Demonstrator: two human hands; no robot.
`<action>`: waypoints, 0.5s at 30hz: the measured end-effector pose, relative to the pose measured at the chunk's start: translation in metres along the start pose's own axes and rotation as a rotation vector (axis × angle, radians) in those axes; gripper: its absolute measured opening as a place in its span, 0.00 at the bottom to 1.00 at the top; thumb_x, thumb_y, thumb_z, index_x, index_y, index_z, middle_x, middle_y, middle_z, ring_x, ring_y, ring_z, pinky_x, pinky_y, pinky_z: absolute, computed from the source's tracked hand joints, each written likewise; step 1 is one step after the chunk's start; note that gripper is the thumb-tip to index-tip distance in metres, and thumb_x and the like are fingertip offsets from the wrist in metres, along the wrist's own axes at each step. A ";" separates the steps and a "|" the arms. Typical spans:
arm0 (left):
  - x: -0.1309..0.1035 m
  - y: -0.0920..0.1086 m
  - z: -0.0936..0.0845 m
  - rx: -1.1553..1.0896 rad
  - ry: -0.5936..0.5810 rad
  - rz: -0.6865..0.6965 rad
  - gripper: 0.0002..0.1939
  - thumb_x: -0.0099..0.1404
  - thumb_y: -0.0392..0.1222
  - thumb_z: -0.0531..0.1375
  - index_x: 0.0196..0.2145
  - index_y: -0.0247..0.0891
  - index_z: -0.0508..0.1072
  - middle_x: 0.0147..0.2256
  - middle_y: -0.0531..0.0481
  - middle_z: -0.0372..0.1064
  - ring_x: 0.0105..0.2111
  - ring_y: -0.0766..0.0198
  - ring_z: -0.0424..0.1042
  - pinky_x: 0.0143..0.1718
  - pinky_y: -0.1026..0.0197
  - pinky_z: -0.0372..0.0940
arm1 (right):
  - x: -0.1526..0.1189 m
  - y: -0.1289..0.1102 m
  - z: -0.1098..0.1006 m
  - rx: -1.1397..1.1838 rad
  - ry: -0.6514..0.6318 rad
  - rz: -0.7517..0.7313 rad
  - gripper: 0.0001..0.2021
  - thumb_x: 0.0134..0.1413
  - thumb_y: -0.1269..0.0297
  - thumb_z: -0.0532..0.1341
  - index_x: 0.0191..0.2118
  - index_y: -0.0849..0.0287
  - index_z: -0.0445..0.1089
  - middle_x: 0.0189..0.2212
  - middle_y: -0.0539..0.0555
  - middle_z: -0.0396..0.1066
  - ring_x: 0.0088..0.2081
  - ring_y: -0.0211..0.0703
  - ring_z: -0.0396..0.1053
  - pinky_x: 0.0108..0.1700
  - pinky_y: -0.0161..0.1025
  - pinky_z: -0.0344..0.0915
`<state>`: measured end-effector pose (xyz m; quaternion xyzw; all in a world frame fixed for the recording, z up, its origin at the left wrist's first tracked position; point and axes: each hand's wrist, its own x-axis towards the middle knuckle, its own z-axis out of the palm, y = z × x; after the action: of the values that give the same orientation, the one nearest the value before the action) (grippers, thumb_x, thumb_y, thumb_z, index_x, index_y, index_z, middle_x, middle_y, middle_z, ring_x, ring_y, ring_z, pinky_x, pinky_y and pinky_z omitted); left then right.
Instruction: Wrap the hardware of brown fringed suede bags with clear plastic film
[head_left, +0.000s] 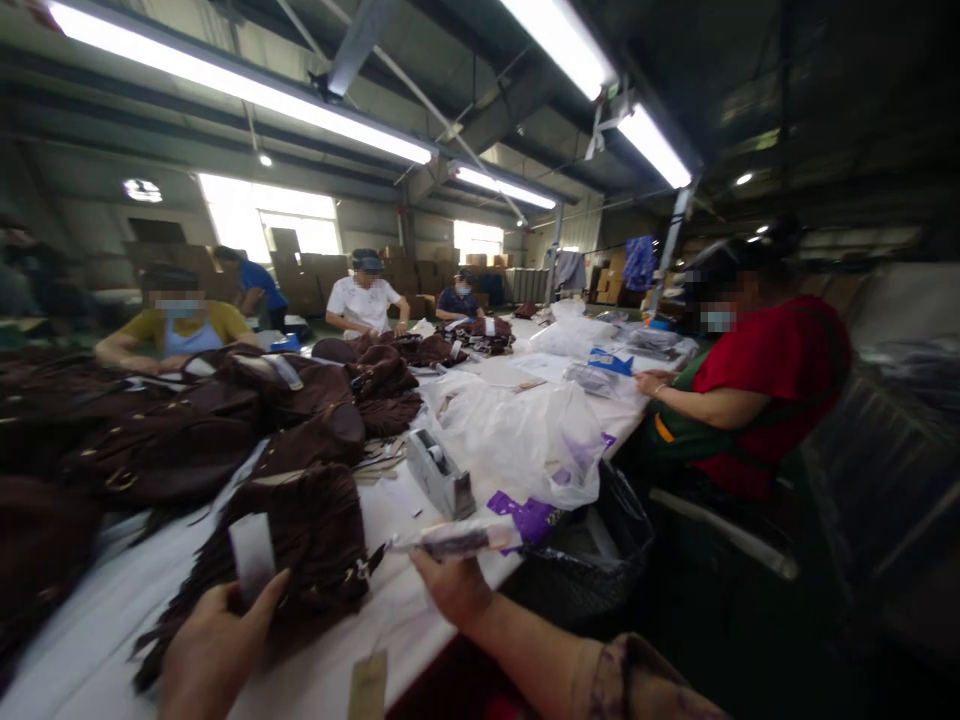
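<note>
My left hand (217, 645) is at the lower left, its thumb and forefinger closed around the lower end of a white strip (253, 550). Behind the strip lies a dark brown fringed bag (315, 530) with metal fittings on its near right side. My right hand (454, 588) grips a slim packet in clear plastic (457, 538), held level just above the table, with something dark inside. The packet's left end comes close to the bag's fittings. A tan hang tag (367, 685) rests at the table's front edge.
A grey tape dispenser (439, 475) stands beyond my right hand. Brown bags (172, 430) are heaped at left. Clear plastic bags (517, 430) and purple plastic (525, 515) lie by a black-lined bin (600, 560). A co-worker in red (780, 380) stands at right; others work across the table.
</note>
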<state>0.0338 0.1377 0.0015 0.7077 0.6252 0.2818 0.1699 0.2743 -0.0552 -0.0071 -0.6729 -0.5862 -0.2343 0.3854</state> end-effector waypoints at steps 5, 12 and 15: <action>-0.080 0.018 -0.028 -0.021 0.164 0.271 0.27 0.57 0.60 0.58 0.40 0.30 0.70 0.36 0.36 0.70 0.40 0.46 0.70 0.44 0.47 0.67 | -0.002 0.007 -0.006 0.026 -0.072 0.043 0.09 0.60 0.67 0.61 0.39 0.57 0.80 0.34 0.58 0.78 0.40 0.50 0.75 0.52 0.46 0.69; -0.142 0.099 -0.050 -0.257 0.006 0.883 0.13 0.68 0.43 0.58 0.48 0.37 0.69 0.45 0.40 0.68 0.46 0.56 0.68 0.50 0.53 0.66 | 0.006 0.007 -0.006 0.105 -0.265 0.000 0.12 0.60 0.70 0.58 0.44 0.58 0.78 0.43 0.59 0.77 0.48 0.52 0.72 0.57 0.51 0.63; -0.126 0.149 -0.047 -0.319 -0.155 1.004 0.24 0.65 0.46 0.61 0.56 0.37 0.64 0.53 0.38 0.65 0.55 0.51 0.63 0.57 0.47 0.62 | 0.020 0.001 -0.006 0.214 -0.330 0.024 0.11 0.56 0.71 0.60 0.42 0.56 0.77 0.43 0.55 0.77 0.47 0.49 0.72 0.53 0.46 0.66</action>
<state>0.1150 -0.0152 0.1029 0.9040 0.1446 0.3668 0.1652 0.2798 -0.0479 0.0121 -0.6642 -0.6551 -0.0524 0.3561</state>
